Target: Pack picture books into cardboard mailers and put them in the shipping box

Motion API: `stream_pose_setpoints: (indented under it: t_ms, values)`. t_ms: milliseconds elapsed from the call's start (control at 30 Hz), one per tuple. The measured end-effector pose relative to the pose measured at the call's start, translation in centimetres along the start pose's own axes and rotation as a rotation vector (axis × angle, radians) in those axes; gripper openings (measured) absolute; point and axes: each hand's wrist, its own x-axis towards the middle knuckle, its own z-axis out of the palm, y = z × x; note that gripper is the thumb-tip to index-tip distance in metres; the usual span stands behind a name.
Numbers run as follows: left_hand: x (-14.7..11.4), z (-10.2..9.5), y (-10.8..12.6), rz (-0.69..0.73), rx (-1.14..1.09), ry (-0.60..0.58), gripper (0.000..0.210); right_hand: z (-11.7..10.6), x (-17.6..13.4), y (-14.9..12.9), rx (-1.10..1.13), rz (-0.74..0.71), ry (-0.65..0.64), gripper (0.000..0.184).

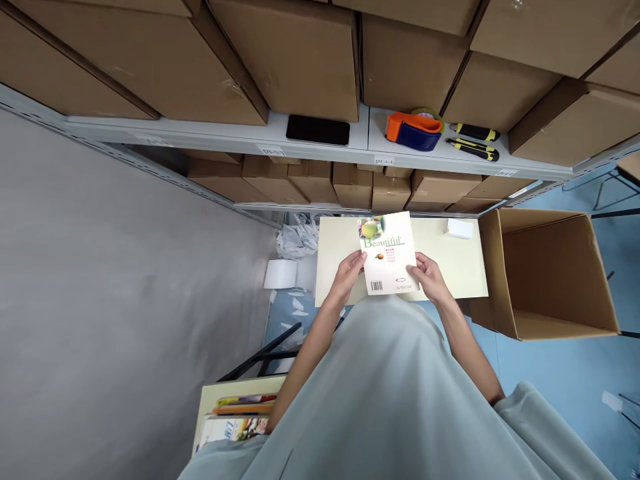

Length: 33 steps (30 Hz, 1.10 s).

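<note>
A thin white book [389,257], with the word "Beautiful", fruit pictures and a barcode on its face, is held up between my two hands. My left hand [349,272] pinches its left edge, the thumb lying on the cover. On the opposite edge my right hand [426,273] grips it the same way, thumb in front and fingers behind. Below the book lies a pale yellow table [450,267], with a small white box [459,229] near its far right corner.
An open cardboard box [555,273] stands right of the table. The shelf ahead holds cartons [310,60], a black phone [318,130], an orange and blue tape dispenser [414,131] and utility knives [475,140]. Books [240,417] sit lower left, beside a grey wall [125,280].
</note>
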Motion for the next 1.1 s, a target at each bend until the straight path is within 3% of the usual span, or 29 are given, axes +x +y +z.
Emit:
stream_pose_setpoints:
  t_ms: [100,500,700,833,933,1033,1100]
  values:
    - [-0.5,0.2,0.7,-0.007,-0.069,-0.142,0.065,-0.1,-0.1,-0.1,0.012,0.003,0.003,0.053]
    - [-2.4,2.8,2.9,0.169,0.074,-0.062,0.061,-1.5,1.3,1.5,-0.126,-0.052,0.059,0.058]
    - [-2.5,5.0,2.6,0.207,0.034,0.033,0.054,-0.6,0.2,0.5,-0.623,-0.233,0.255,0.058]
    - [-2.5,6.9,2.3,0.178,0.002,0.114,0.053,2.0,-1.4,-1.6,-0.894,-0.188,0.072,0.067]
    - [-2.9,8.2,2.5,0.193,0.038,0.118,0.049,3.5,-2.2,-2.4,-1.022,-0.179,0.021,0.064]
    - [-3.4,8.8,2.9,0.245,0.072,0.053,0.044,3.3,-1.9,-2.4,-0.926,-0.223,0.030,0.060]
    - [-3.3,8.4,3.1,0.293,0.082,0.004,0.043,2.1,-1.2,-2.2,-0.689,-0.220,0.036,0.057]
